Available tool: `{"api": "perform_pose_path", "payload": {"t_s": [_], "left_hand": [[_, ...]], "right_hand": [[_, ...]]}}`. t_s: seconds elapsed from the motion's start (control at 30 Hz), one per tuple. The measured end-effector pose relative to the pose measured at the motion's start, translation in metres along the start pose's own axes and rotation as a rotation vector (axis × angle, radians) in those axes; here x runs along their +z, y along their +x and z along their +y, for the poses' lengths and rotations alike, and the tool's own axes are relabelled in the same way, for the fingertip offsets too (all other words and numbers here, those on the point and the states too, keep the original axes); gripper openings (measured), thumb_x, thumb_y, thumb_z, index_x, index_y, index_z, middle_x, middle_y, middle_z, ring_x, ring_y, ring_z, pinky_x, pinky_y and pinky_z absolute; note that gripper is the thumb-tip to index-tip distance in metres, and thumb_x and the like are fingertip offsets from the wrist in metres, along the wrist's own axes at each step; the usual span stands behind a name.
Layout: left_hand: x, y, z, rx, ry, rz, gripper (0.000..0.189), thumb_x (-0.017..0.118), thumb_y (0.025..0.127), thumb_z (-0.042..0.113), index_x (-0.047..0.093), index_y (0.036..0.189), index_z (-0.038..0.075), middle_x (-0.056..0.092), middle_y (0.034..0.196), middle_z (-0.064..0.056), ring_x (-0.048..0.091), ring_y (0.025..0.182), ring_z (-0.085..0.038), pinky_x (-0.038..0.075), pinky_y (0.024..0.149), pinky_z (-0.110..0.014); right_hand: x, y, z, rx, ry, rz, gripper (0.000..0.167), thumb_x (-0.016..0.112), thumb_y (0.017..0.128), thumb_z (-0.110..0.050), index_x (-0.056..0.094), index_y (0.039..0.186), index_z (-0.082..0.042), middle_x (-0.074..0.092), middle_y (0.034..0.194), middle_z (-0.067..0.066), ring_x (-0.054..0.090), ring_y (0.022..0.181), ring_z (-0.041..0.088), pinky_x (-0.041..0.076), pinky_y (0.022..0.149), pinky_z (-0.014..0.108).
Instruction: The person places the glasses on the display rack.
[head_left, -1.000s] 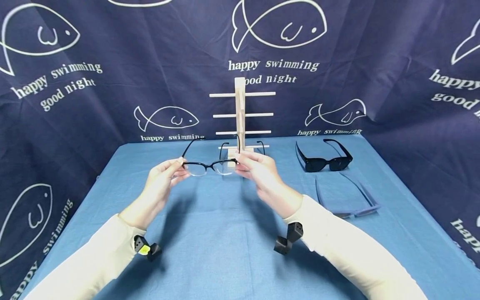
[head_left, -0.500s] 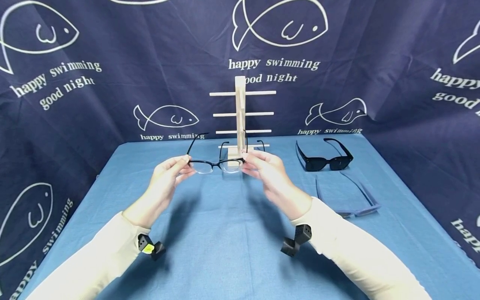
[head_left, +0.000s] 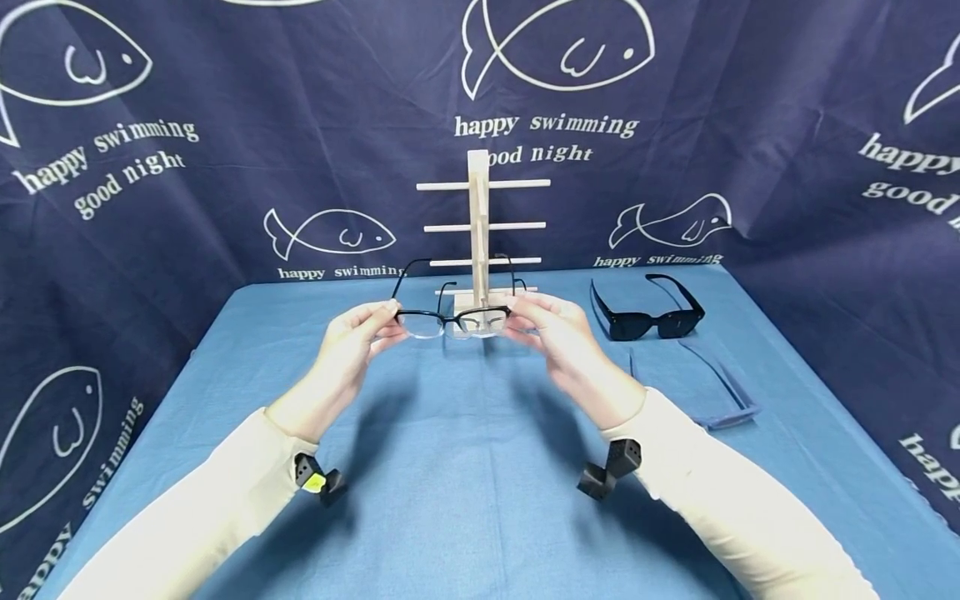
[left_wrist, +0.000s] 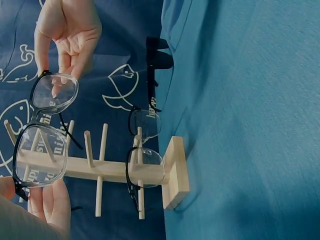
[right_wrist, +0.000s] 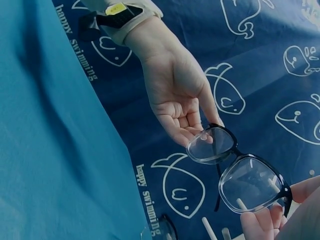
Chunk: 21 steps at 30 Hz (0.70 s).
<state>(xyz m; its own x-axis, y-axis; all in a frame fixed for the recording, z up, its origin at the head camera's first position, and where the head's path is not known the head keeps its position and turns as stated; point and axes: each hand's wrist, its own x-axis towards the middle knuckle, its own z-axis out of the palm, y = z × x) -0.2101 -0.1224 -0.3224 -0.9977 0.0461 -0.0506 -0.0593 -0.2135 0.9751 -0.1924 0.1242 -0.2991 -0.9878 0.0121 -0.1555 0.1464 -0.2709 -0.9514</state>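
A pair of eyeglasses with black upper rims and clear lower rims is held off the table, temples pointing away from me. My left hand pinches its left hinge corner, and my right hand pinches the right one. Just beyond them rises a wooden glasses stand with several pairs of pegs. Another pair of glasses hangs on the stand's lowest peg, partly covered by the held pair in the head view. The held temples overlap the second-lowest peg in the head view; contact cannot be told.
Black sunglasses lie to the right of the stand with temples unfolded. Nearer to me are blue-framed glasses, partly behind the right sleeve. Blue cloth covers the table, and a dark fish-print curtain hangs behind.
Both hands have carried the eyeglasses rightward and slightly up in the head view, so they now sit in front of the stand. The other glasses have stayed put.
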Motion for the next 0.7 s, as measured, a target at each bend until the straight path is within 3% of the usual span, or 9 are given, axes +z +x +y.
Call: {"api": "perform_pose_path", "payload": {"t_s": [0.17,0.5,0.7], "left_hand": [[0.006,0.005,-0.002,-0.012,-0.006,0.001,0.005,0.059,0.096,0.011,0.063,0.097,0.008,0.068,0.075,0.006,0.064,0.07,-0.007,0.06,0.086,-0.023],[0.017,0.016,-0.004,-0.022,-0.012,0.004,0.006,0.059,0.096,0.009,0.06,0.1,0.005,0.067,0.073,0.004,0.064,0.066,-0.007,0.061,0.081,-0.022],[0.022,0.024,-0.003,-0.019,0.001,-0.001,0.009,0.061,0.096,0.013,0.061,0.098,0.004,0.063,0.07,0.004,0.063,0.066,-0.008,0.061,0.081,-0.023]], "right_hand": [[-0.007,0.003,-0.003,0.009,-0.018,0.0,0.025,0.06,0.094,-0.006,0.057,0.117,0.001,0.065,0.075,-0.006,0.064,0.071,0.006,0.061,0.082,0.022],[-0.017,0.017,-0.01,0.044,-0.061,-0.007,0.042,0.061,0.094,-0.011,0.052,0.131,0.006,0.063,0.078,-0.006,0.063,0.069,0.005,0.06,0.087,0.025],[-0.025,0.027,-0.011,0.037,-0.047,-0.015,0.036,0.063,0.094,-0.013,0.055,0.126,0.003,0.064,0.071,-0.007,0.064,0.07,0.006,0.061,0.082,0.022]]}}
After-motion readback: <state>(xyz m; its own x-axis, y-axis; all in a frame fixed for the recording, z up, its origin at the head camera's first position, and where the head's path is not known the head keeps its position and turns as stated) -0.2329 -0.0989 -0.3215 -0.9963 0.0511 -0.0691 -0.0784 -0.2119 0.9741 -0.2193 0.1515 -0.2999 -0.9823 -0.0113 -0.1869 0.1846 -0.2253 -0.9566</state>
